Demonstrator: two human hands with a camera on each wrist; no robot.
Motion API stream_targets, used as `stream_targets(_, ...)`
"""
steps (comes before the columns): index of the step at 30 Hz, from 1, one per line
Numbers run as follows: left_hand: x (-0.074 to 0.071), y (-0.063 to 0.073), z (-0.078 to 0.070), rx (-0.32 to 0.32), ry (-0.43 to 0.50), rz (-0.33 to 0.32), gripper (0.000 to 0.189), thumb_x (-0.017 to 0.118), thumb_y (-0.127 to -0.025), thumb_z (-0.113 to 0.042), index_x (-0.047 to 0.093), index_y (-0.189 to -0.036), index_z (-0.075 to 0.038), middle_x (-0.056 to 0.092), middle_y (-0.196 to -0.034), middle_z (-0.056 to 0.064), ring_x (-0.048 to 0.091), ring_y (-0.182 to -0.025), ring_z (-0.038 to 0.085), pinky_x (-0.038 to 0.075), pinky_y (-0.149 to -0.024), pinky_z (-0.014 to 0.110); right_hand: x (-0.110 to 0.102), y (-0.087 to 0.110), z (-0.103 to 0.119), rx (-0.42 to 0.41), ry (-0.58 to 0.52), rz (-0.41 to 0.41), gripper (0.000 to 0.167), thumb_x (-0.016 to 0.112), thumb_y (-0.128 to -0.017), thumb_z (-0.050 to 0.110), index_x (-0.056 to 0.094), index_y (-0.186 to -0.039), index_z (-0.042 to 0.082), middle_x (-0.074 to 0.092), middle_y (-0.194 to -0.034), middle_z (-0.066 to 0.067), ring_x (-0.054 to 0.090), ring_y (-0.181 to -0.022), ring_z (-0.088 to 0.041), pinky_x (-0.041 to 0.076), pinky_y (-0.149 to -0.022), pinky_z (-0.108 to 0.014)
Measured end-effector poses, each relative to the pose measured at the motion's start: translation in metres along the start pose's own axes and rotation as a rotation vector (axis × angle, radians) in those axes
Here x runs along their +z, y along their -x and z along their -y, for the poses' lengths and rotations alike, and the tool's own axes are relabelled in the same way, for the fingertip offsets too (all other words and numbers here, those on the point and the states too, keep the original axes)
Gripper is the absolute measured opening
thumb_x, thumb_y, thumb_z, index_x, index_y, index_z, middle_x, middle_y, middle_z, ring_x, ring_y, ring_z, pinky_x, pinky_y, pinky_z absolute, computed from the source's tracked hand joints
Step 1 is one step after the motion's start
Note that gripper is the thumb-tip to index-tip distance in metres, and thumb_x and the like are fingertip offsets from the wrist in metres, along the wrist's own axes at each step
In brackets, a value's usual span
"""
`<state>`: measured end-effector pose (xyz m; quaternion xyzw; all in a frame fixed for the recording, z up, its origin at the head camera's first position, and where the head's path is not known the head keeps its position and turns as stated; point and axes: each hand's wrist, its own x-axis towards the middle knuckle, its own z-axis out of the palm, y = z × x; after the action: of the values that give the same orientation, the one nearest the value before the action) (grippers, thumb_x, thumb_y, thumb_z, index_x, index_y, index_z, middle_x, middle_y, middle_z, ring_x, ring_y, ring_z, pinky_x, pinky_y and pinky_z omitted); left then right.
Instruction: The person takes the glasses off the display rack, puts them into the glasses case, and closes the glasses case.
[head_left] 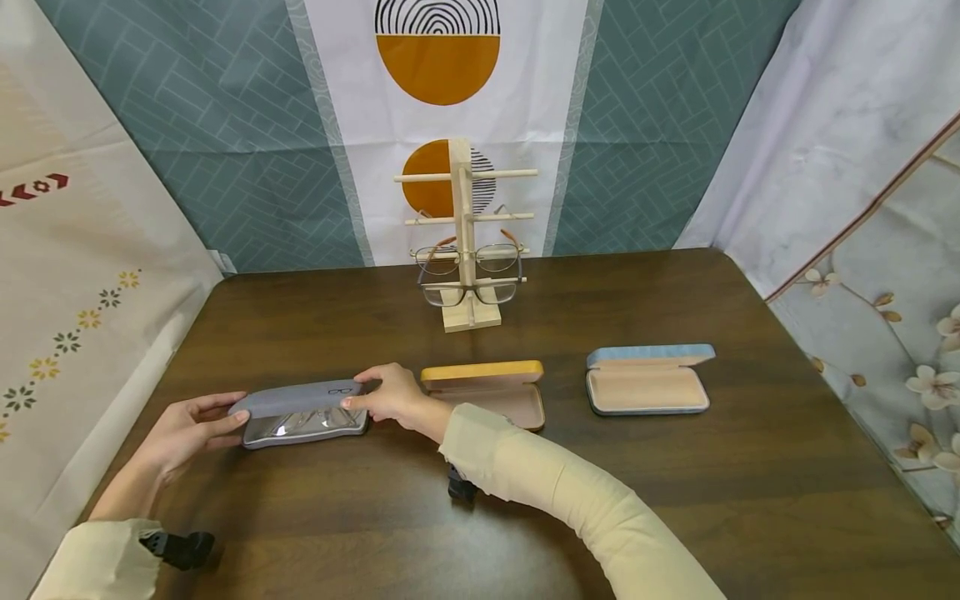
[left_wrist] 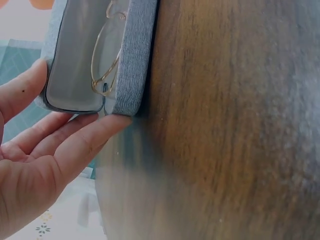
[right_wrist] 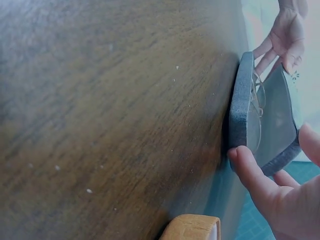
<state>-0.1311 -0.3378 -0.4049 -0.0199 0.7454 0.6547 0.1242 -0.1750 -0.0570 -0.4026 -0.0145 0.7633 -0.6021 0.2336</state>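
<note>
A grey glasses case (head_left: 300,397) lies at the left of the table with its lid partly raised. Inside it are thin gold-rimmed eyeglasses (left_wrist: 93,62). My left hand (head_left: 187,429) holds the case's left end, with fingers touching both lid and base in the left wrist view. At the opposite end, my right hand (head_left: 393,396) grips the lid and base between thumb and fingers. Just right of that hand, partly behind the forearm, stands a yellow glasses case (head_left: 483,371) with its lid up.
A blue glasses case (head_left: 648,392) stands open farther right, its lining bare. Behind the cases rises a wooden eyeglass stand (head_left: 461,192) carrying two pairs of eyeglasses (head_left: 498,293) on its lower pegs. Patterned curtains (head_left: 262,167) hang along the table's back and sides.
</note>
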Motion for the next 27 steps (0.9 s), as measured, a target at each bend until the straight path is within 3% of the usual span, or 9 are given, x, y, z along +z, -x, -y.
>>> stream_targets(7,-0.003,0.001,-0.001,-0.003,-0.015,0.014,0.029,0.066,-0.082,-0.001,0.066,-0.093,-0.027,0.064,-0.089,-0.01,0.064,-0.08,0.011,0.054,-0.067,0.031,0.0,-0.002,0.0,0.001,0.03,-0.012,0.04,0.08,-0.068,0.008,0.067,-0.107,0.009,0.057,-0.116,-0.011,0.066,-0.067,-0.025,0.054,-0.06,-0.03)
stream_targets(10,-0.003,0.002,0.001,-0.006,-0.034,0.015,0.027,0.065,-0.081,0.001,0.069,-0.097,-0.02,0.065,-0.09,-0.01,0.065,-0.079,0.01,0.054,-0.066,0.028,0.0,-0.003,0.0,-0.024,0.082,-0.026,0.039,0.08,-0.068,0.006,0.068,-0.105,0.007,0.063,-0.101,-0.011,0.065,-0.064,-0.02,0.053,-0.058,-0.025)
stream_targets(14,0.0,0.003,0.002,0.006,-0.201,-0.013,0.032,0.067,-0.08,-0.001,0.063,-0.111,0.004,0.064,-0.094,-0.011,0.062,-0.079,0.001,0.053,-0.065,0.023,-0.003,-0.004,-0.002,-0.062,0.181,-0.051,0.036,0.079,-0.068,0.005,0.07,-0.102,0.006,0.066,-0.083,-0.006,0.062,-0.068,-0.013,0.051,-0.057,-0.022)
stream_targets(17,0.002,0.002,0.001,0.015,-0.396,-0.048,0.049,0.072,-0.077,-0.006,0.053,-0.117,0.015,0.065,-0.101,0.001,0.057,-0.081,-0.006,0.051,-0.064,0.019,-0.003,-0.005,-0.004,-0.078,0.234,-0.064,0.037,0.08,-0.067,0.005,0.071,-0.102,0.01,0.068,-0.089,-0.003,0.061,-0.079,-0.011,0.049,-0.061,-0.02)
stream_targets(22,0.005,0.003,0.0,0.015,-0.589,-0.08,0.056,0.074,-0.074,-0.01,0.051,-0.119,0.014,0.057,-0.111,0.026,0.053,-0.081,-0.011,0.049,-0.064,0.015,0.0,-0.006,-0.008,-0.106,0.277,-0.079,0.04,0.08,-0.065,0.001,0.071,-0.103,0.013,0.068,-0.095,-0.004,0.061,-0.088,-0.011,0.049,-0.064,-0.018)
stream_targets(27,0.007,0.002,-0.002,0.038,-0.685,-0.082,0.052,0.073,-0.075,-0.01,0.053,-0.118,0.012,0.054,-0.114,0.031,0.049,-0.08,-0.014,0.047,-0.063,0.014,0.0,-0.006,-0.01,-0.139,0.306,-0.083,0.041,0.079,-0.066,0.001,0.07,-0.105,0.013,0.068,-0.098,-0.004,0.061,-0.091,-0.011,0.049,-0.066,-0.017)
